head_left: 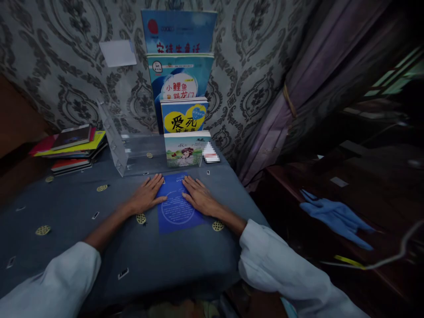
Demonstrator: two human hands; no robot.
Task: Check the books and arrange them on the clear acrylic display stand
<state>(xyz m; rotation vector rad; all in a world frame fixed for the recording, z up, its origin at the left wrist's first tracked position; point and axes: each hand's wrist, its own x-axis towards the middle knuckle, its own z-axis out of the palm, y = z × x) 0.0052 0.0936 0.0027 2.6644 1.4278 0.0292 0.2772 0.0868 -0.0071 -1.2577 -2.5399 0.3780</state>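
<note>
2 bare hands, left (147,194) and right (201,195), lying apart, palms down | pressing flat blue printed sheet (177,207) | transparent plastic rack (142,152) standing behind

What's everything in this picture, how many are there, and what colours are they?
printed sheet or book: 1, blue, flat under the hands
standing books: at least 4, mostly blue, teal, yellow and green, upright by the wall
clear rack: 1, see-through, left of those
piled books: several, yellow, pink, red, dark, table's left
white card: 1, above the rack
pixelated thing: 1, white and red, right of front book
tablecloth: 1, blue-grey, pineapple pattern
wallpaper: grey, behind
curtain: 1, purplish, right
cloth: 1, blue, far right
cable: 1, pale, below the cloth
yellow strip: 1, beside cable
left hand, right hand: 2, brown
sleeves: 2, pale blue, on the arms
</note>
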